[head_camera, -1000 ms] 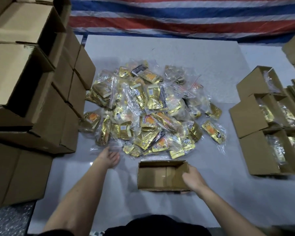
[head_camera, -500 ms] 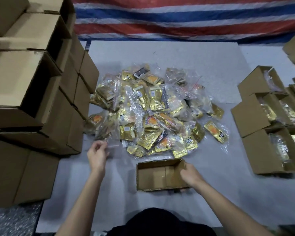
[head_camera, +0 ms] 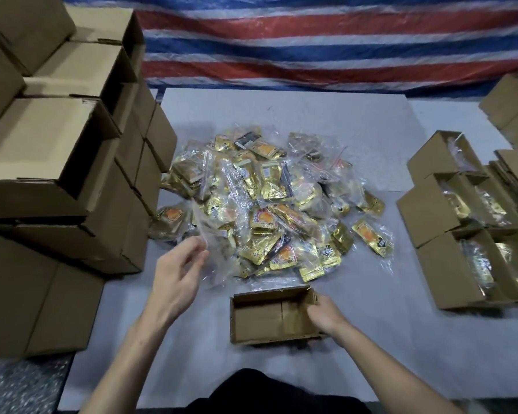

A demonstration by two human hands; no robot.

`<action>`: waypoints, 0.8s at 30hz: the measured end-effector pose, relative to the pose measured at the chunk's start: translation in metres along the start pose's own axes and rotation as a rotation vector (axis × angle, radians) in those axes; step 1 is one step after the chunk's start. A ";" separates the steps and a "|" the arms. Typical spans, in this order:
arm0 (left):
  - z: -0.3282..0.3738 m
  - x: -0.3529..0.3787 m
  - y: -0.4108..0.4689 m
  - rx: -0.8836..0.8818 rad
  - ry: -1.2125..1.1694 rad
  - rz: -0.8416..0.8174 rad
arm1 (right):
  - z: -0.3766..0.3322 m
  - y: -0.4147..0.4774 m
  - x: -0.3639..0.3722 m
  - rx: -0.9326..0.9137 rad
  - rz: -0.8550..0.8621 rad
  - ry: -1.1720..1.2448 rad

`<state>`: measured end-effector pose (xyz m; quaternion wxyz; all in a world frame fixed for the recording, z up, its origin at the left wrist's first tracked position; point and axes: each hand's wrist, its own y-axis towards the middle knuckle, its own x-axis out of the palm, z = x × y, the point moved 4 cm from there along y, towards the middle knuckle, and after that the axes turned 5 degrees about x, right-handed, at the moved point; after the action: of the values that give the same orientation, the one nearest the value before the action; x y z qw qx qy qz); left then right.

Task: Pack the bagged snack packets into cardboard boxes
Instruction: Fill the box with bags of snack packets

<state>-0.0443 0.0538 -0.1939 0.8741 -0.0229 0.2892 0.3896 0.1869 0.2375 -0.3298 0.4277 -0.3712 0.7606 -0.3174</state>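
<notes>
- Our right hand (head_camera: 323, 316) grips the open box (head_camera: 260, 321) by its right wall.
- Our left hand (head_camera: 178, 273) pinches a blurred clear bag (head_camera: 217, 262) at the near edge of the pile (head_camera: 269, 201).

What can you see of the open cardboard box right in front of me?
The cardboard box is small and brown, open-topped and empty, its bottom flaps meeting at a seam. It stands upright on the pale table, just short of the pile of bagged packets. The right hand grips its right wall.
</notes>
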 end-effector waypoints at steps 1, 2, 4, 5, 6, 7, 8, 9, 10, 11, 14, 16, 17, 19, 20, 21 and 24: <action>0.009 0.001 -0.002 0.043 -0.023 -0.044 | 0.001 -0.001 0.001 0.000 -0.007 0.011; 0.018 0.003 -0.003 0.080 -0.057 -0.088 | 0.002 -0.002 0.001 -0.003 -0.012 0.020; 0.034 0.007 -0.004 0.142 -0.104 -0.170 | 0.004 -0.003 0.002 -0.008 -0.008 0.028; 0.039 0.009 -0.003 0.170 -0.114 -0.212 | 0.005 -0.004 0.002 -0.004 -0.006 0.034; 0.044 0.012 -0.003 0.192 -0.121 -0.256 | 0.005 -0.004 0.002 -0.001 -0.003 0.039; 0.048 0.015 -0.001 0.213 -0.110 -0.308 | 0.006 -0.004 0.001 -0.002 0.001 0.039; 0.051 0.019 -0.001 0.237 -0.098 -0.365 | 0.007 -0.004 0.001 -0.004 0.004 0.038; 0.054 0.024 0.000 0.270 -0.084 -0.419 | 0.008 -0.004 0.002 -0.003 0.001 0.039; 0.059 0.029 -0.001 0.308 -0.070 -0.471 | 0.009 -0.005 0.002 -0.001 -0.002 0.044; 0.064 0.033 -0.002 0.343 -0.059 -0.520 | 0.010 -0.005 0.002 0.001 -0.002 0.048; 0.076 0.047 -0.006 0.386 -0.059 -0.671 | 0.011 -0.006 0.001 -0.005 -0.001 0.059; 0.081 0.054 -0.006 0.400 -0.054 -0.736 | 0.010 -0.008 0.002 0.006 -0.023 0.086; 0.083 0.056 -0.005 0.405 -0.049 -0.761 | 0.010 -0.009 0.003 0.016 -0.036 0.102; 0.085 0.060 -0.001 0.389 -0.054 -0.811 | 0.010 -0.008 0.004 0.030 -0.050 0.113; 0.085 0.061 0.001 0.374 -0.071 -0.832 | 0.010 -0.007 0.005 0.034 -0.051 0.112; 0.086 0.062 0.003 0.359 -0.092 -0.846 | 0.010 -0.006 0.006 0.038 -0.052 0.115; 0.085 0.064 0.008 0.280 -0.186 -0.881 | 0.010 -0.006 0.007 0.046 -0.052 0.116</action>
<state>0.0255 0.1242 -0.1552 0.9730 0.0098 0.2224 -0.0608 0.1953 0.2272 -0.3322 0.3832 -0.3618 0.7667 -0.3666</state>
